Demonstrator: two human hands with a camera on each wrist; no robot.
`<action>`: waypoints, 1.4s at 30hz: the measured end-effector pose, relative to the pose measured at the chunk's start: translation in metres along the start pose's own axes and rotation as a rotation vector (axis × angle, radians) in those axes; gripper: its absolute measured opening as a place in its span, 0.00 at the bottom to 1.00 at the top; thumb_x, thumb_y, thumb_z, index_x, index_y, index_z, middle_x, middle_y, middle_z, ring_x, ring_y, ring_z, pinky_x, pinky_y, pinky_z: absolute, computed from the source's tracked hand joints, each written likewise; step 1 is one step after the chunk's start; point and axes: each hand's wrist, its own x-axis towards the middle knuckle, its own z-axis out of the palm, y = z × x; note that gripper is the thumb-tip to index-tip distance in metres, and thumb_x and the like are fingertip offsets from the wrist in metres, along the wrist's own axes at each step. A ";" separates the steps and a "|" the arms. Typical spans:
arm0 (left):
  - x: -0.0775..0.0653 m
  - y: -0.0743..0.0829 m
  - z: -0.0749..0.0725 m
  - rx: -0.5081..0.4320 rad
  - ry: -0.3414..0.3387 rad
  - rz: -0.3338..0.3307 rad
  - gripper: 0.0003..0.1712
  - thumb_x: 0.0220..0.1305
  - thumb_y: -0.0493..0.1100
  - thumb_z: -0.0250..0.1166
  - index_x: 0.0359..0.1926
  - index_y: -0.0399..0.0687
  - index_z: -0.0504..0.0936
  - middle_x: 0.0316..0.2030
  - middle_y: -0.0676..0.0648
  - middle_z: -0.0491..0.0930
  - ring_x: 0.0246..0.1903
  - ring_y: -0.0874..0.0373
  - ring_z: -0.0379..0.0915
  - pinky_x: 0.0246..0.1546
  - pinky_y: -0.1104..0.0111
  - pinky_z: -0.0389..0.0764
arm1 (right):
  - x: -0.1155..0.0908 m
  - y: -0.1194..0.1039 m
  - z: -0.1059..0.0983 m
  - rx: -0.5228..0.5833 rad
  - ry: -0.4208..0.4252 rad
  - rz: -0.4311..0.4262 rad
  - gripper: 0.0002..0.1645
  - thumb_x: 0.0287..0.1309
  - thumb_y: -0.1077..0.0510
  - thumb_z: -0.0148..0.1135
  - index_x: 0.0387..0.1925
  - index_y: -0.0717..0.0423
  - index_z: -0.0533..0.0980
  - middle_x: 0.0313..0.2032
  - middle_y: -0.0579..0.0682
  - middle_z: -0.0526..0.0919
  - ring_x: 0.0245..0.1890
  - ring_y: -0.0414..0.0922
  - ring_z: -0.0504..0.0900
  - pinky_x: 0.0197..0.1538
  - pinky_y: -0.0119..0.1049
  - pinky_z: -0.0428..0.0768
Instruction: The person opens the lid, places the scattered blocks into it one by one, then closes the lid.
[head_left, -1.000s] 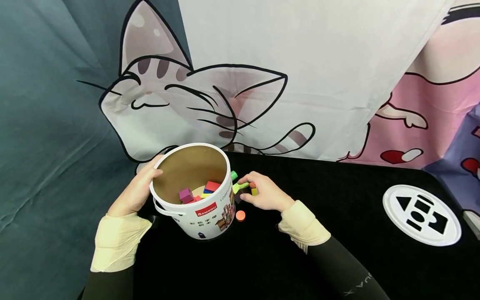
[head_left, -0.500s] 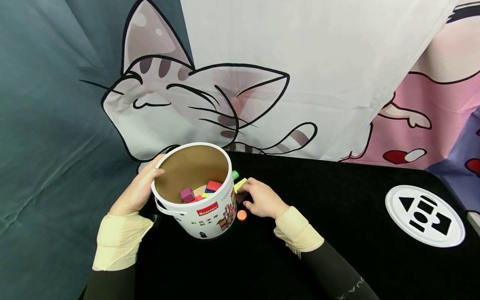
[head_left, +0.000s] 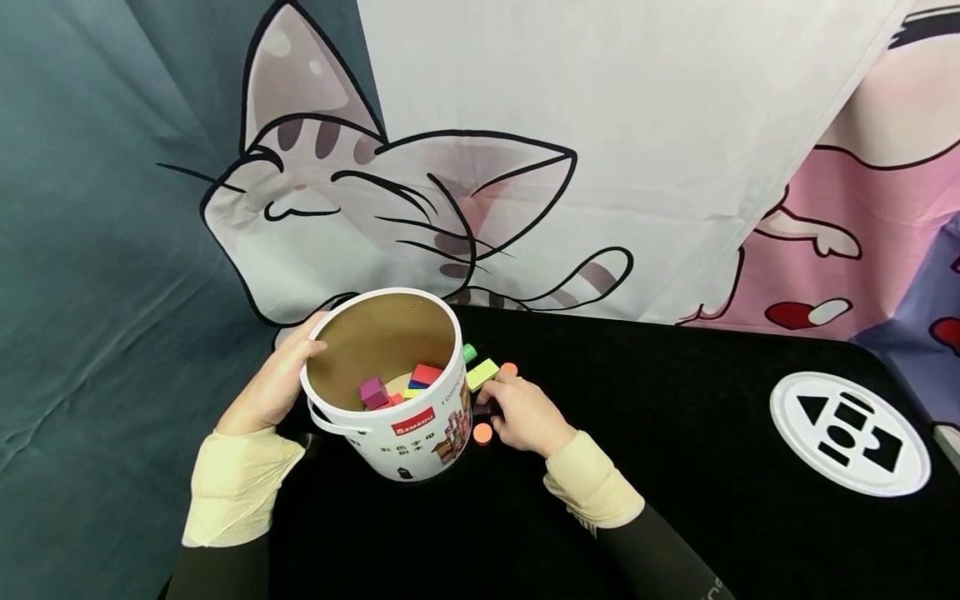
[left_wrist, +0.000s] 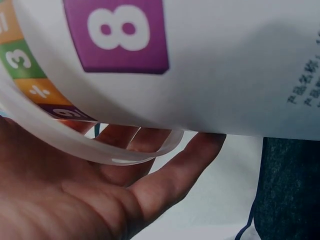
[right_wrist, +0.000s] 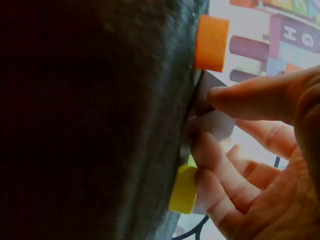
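Note:
A white bucket with printed pictures stands tilted towards me, its mouth showing. My left hand grips its left rim, thumb over the edge and fingers along the outside wall, as the left wrist view partly shows. Inside lie a purple cube, a red block and some other blocks. Right of the bucket, my right hand pinches a dark block between thumb and fingers, low by the black surface. Close to those fingers are a yellow-green block and an orange disc.
Behind the right hand sits another orange piece, and a green cylinder shows beside the bucket wall. A white round lid with shape cutouts lies far right on the black cloth. A cartoon-cat curtain hangs behind.
My right hand has moved off the yellow-green block and slightly nearer to me, onto the dark block. The orange piece behind it is visible again. The left hand and bucket stay put.

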 end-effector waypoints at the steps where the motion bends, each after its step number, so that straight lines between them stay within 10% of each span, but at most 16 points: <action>1: 0.000 0.000 0.000 -0.001 0.000 0.001 0.26 0.67 0.32 0.40 0.64 0.26 0.65 0.57 0.40 0.72 0.54 0.52 0.67 0.55 0.70 0.66 | -0.001 -0.001 0.001 -0.001 -0.002 -0.004 0.17 0.42 0.63 0.66 0.39 0.49 0.79 0.39 0.44 0.76 0.35 0.42 0.76 0.43 0.41 0.77; 16: -0.002 0.002 0.002 -0.009 -0.018 0.006 0.26 0.69 0.32 0.40 0.66 0.27 0.64 0.59 0.38 0.71 0.56 0.51 0.67 0.56 0.70 0.67 | -0.005 0.006 -0.004 0.011 -0.050 0.038 0.17 0.39 0.56 0.68 0.34 0.43 0.73 0.34 0.39 0.72 0.32 0.40 0.72 0.38 0.39 0.73; 42: -0.002 -0.001 0.001 -0.032 -0.020 -0.010 0.28 0.68 0.32 0.40 0.67 0.27 0.63 0.60 0.38 0.70 0.56 0.53 0.67 0.56 0.70 0.66 | 0.005 0.001 -0.077 0.494 0.336 0.101 0.18 0.45 0.63 0.69 0.39 0.50 0.74 0.30 0.45 0.78 0.24 0.43 0.74 0.27 0.35 0.73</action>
